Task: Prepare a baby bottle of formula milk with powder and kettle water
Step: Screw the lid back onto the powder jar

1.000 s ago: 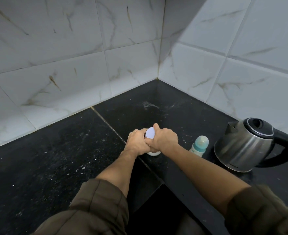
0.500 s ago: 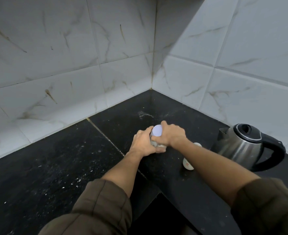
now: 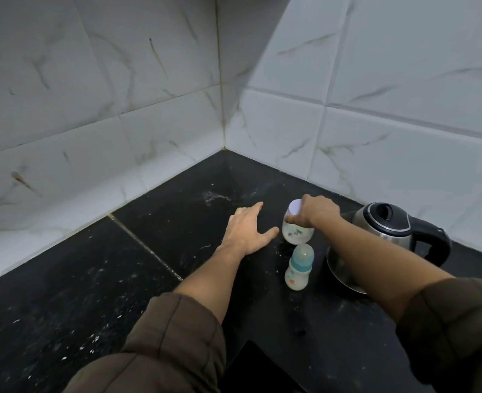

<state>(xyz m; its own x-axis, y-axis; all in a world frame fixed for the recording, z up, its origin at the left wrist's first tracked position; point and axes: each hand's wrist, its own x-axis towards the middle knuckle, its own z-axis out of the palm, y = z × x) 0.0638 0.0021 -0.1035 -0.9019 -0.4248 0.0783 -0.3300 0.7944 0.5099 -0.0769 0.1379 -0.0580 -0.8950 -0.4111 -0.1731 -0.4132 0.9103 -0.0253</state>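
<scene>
A small clear jar with a pale lilac lid (image 3: 296, 226) stands on the black counter (image 3: 98, 282) near the corner. My right hand (image 3: 316, 212) grips its lid from above. My left hand (image 3: 246, 229) lies open and flat on the counter just left of the jar, fingers spread, apart from it. A baby bottle with a teal collar and clear teat (image 3: 299, 266) stands upright just in front of the jar. A steel kettle with a black lid and handle (image 3: 387, 236) sits to the right, partly behind my right forearm.
White marbled tile walls (image 3: 149, 123) meet in a corner behind the counter. White specks of powder are scattered over the counter's left part. A dark recessed step (image 3: 262, 370) cuts into the counter's near edge between my sleeves.
My left hand has let go of the jar and now rests flat on the counter beside it. My right hand keeps hold of the lid. The view has shifted left.
</scene>
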